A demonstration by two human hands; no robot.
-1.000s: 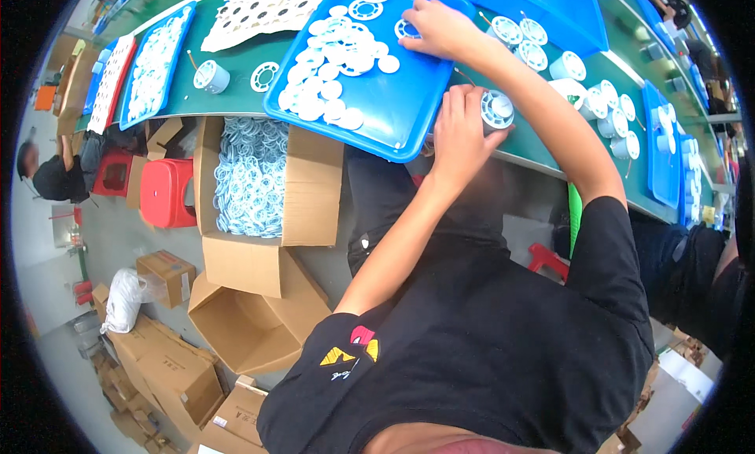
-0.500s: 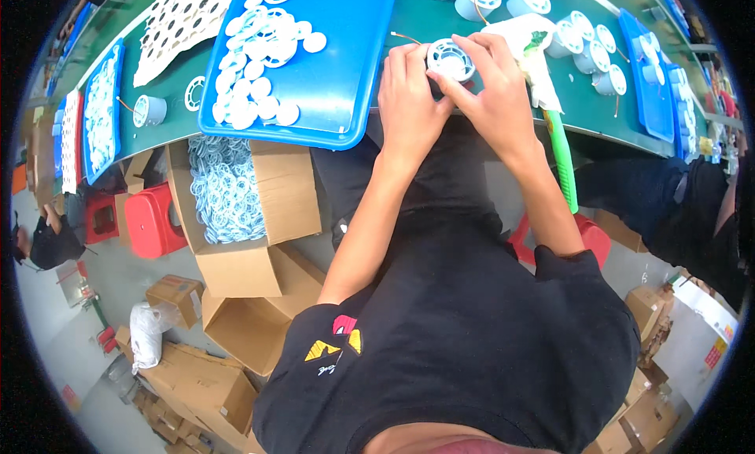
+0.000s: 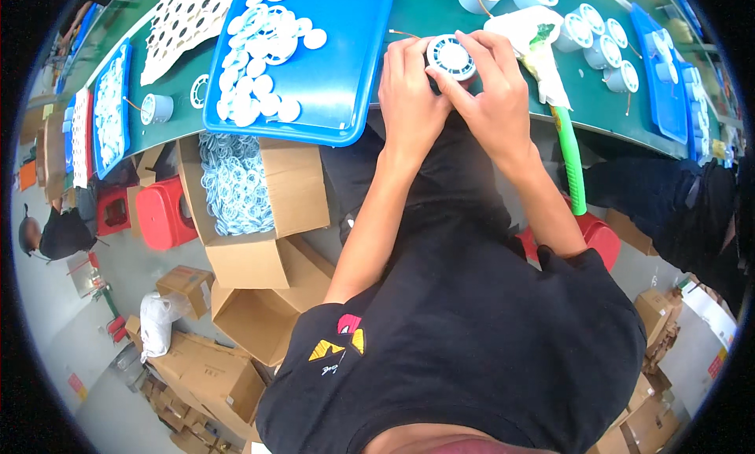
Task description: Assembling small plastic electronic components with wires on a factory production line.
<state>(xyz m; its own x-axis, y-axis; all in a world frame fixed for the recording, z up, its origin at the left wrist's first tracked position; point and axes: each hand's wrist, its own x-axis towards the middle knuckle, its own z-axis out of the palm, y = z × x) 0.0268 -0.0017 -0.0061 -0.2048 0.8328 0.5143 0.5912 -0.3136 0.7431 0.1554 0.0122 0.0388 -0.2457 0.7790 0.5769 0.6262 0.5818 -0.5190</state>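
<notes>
Both hands are around one round pale-blue housing with a white slotted ring top (image 3: 452, 57) at the table's near edge. A plain white disc fills the ring's middle. My left hand (image 3: 410, 92) is closed against its left side. My right hand (image 3: 497, 92) grips the right side, thumb at the near rim and fingers over the far rim. The undersides of the fingers are hidden. Left of my hands is a blue tray (image 3: 338, 68) with a pile of white discs (image 3: 255, 76). Right of them lies a green-handled tool (image 3: 572, 167), its head wrapped in white cloth (image 3: 519, 29).
Several similar housings (image 3: 604, 51) stand at the right, beside a blue tray (image 3: 657, 100). Another housing (image 3: 157, 108) and a loose ring (image 3: 199, 92) lie left. A perforated white sheet (image 3: 185, 29) is behind them. Below the table sit a carton of blue rings (image 3: 236, 186) and red stools (image 3: 167, 214).
The ring's middle, which showed an open hub before, now shows a plain white disc. Both hands stay around the housing with slight finger shifts. The whole view has shifted slightly.
</notes>
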